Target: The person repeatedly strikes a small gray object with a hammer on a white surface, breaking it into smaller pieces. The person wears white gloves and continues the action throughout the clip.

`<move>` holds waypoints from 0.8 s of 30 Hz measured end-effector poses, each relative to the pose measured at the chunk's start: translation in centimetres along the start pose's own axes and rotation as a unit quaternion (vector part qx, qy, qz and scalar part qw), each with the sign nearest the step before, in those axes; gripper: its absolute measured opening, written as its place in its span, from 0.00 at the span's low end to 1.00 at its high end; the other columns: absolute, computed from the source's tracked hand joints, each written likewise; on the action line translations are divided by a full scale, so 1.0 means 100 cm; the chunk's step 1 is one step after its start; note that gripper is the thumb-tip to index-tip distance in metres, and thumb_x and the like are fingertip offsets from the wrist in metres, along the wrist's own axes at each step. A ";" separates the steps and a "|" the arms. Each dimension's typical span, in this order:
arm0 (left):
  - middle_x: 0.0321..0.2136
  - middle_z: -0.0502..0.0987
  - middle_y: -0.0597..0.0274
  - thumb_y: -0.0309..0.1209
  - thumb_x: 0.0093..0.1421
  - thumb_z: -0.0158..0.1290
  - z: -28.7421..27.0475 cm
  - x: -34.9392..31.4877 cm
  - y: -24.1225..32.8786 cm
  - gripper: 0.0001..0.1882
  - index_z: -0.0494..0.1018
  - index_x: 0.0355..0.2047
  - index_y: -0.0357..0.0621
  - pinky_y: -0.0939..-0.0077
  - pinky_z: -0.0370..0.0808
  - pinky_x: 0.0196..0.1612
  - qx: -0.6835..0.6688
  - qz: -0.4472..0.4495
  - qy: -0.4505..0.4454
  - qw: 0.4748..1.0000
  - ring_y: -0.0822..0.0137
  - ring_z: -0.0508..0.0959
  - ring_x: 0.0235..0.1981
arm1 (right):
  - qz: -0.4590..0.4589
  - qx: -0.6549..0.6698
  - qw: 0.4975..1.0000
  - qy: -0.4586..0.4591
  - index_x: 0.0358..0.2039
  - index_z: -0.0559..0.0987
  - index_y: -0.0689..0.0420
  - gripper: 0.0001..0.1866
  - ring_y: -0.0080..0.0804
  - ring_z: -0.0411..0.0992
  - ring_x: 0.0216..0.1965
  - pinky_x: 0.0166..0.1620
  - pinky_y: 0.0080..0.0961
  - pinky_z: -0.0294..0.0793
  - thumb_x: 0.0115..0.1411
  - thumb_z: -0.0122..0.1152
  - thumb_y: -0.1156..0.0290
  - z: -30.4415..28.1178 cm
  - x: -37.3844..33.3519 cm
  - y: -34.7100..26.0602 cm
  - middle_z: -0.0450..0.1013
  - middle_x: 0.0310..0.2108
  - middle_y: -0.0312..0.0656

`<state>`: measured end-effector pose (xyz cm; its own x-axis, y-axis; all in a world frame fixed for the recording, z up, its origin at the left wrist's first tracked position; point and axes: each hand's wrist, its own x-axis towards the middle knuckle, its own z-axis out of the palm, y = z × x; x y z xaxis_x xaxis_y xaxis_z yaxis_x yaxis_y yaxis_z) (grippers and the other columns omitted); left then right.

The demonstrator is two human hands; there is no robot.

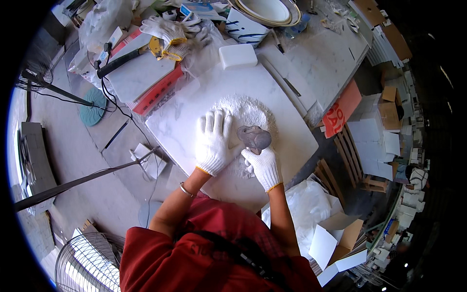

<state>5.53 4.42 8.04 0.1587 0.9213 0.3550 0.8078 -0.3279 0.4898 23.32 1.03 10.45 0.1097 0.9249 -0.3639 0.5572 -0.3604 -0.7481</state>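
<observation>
White knitted gloves with yellow cuffs cover both hands. My left hand (213, 141) lies flat on a pale stone slab (292, 129), fingers stretched out. To its right, my right hand (265, 168) is closed on the near end of a dark grey-brown object (255, 137) with a rounded lump on top; its exact kind is unclear. Part of it is hidden by the gloved fingers. White powder (248, 107) is heaped in an arc beyond both hands, with some more scattered between them and near the right hand.
Beyond the slab sit a white block (237, 56), spare gloves (168, 31), a black-handled tool (121, 63) and a bucket (248, 27). A fan cage (90, 263) stands at lower left. Open cartons (335, 241) and plastic sheeting (306, 207) lie right of me.
</observation>
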 end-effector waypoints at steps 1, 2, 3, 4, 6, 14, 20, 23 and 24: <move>0.53 0.71 0.45 0.49 0.42 0.72 0.001 0.000 0.000 0.46 0.71 0.58 0.37 0.44 0.65 0.59 -0.006 -0.002 0.001 1.000 0.42 0.69 0.56 | -0.131 -0.178 0.974 0.048 0.45 0.83 0.65 0.20 0.29 0.79 0.27 0.28 0.32 0.79 0.58 0.76 0.65 0.015 0.011 0.026 0.83 0.33 0.42; 0.53 0.71 0.45 0.49 0.42 0.72 0.002 -0.001 0.000 0.46 0.71 0.58 0.37 0.44 0.65 0.59 -0.011 -0.004 0.001 1.000 0.42 0.69 0.56 | -0.018 -0.159 0.987 0.004 0.45 0.83 0.64 0.23 0.31 0.80 0.30 0.34 0.33 0.82 0.55 0.77 0.62 0.017 0.015 0.015 0.83 0.34 0.42; 0.53 0.71 0.45 0.48 0.41 0.72 0.004 -0.001 -0.002 0.46 0.71 0.58 0.38 0.44 0.65 0.59 -0.003 -0.001 0.004 1.000 0.42 0.69 0.56 | 0.025 -0.079 0.996 -0.019 0.45 0.83 0.64 0.23 0.30 0.80 0.30 0.34 0.32 0.82 0.55 0.77 0.62 0.013 0.016 0.005 0.83 0.34 0.42; 0.53 0.70 0.45 0.48 0.41 0.72 0.006 -0.002 -0.003 0.46 0.71 0.58 0.38 0.44 0.65 0.59 0.003 0.000 0.005 1.000 0.42 0.69 0.57 | 0.070 0.000 0.997 -0.044 0.45 0.84 0.64 0.23 0.29 0.81 0.30 0.35 0.32 0.82 0.55 0.77 0.62 0.006 0.014 -0.004 0.83 0.33 0.42; 0.54 0.70 0.44 0.48 0.41 0.72 0.007 -0.004 -0.003 0.46 0.71 0.58 0.38 0.44 0.65 0.59 0.011 0.002 0.010 1.000 0.41 0.69 0.57 | 0.127 0.091 0.985 -0.072 0.46 0.80 0.60 0.16 0.25 0.75 0.21 0.19 0.27 0.72 0.60 0.73 0.71 0.001 0.015 -0.011 0.79 0.29 0.41; 0.55 0.70 0.44 0.49 0.41 0.71 0.005 -0.006 -0.005 0.48 0.70 0.60 0.37 0.43 0.65 0.60 0.003 -0.003 -0.003 1.000 0.40 0.69 0.58 | 0.092 0.177 0.978 -0.063 0.43 0.83 0.63 0.15 0.27 0.79 0.24 0.26 0.30 0.79 0.60 0.75 0.69 -0.019 -0.020 -0.036 0.82 0.31 0.40; 0.55 0.70 0.43 0.49 0.41 0.71 0.008 -0.004 -0.004 0.47 0.71 0.59 0.37 0.43 0.65 0.59 0.014 0.003 0.004 1.000 0.40 0.69 0.58 | 0.086 0.015 0.994 -0.069 0.44 0.83 0.63 0.23 0.30 0.79 0.23 0.28 0.36 0.80 0.55 0.78 0.59 0.003 0.016 -0.007 0.82 0.32 0.43; 0.54 0.70 0.44 0.48 0.41 0.71 0.006 -0.003 -0.003 0.46 0.71 0.58 0.38 0.43 0.66 0.59 0.002 0.000 0.006 1.000 0.40 0.69 0.58 | 0.144 0.194 0.967 -0.083 0.47 0.82 0.62 0.18 0.29 0.79 0.23 0.21 0.29 0.77 0.58 0.76 0.70 0.001 0.017 0.004 0.82 0.31 0.43; 0.54 0.71 0.44 0.48 0.41 0.71 0.005 -0.003 -0.003 0.45 0.71 0.58 0.38 0.43 0.66 0.59 0.002 0.004 0.010 1.000 0.41 0.69 0.58 | 0.148 0.210 0.963 -0.078 0.47 0.82 0.62 0.17 0.29 0.79 0.23 0.20 0.28 0.77 0.59 0.75 0.71 -0.001 0.014 0.000 0.81 0.31 0.43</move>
<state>5.52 4.39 7.37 0.1541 0.9138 0.3759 0.8092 -0.3350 0.4827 23.54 2.35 9.98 0.0700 0.7569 -0.6498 0.1348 -0.6526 -0.7456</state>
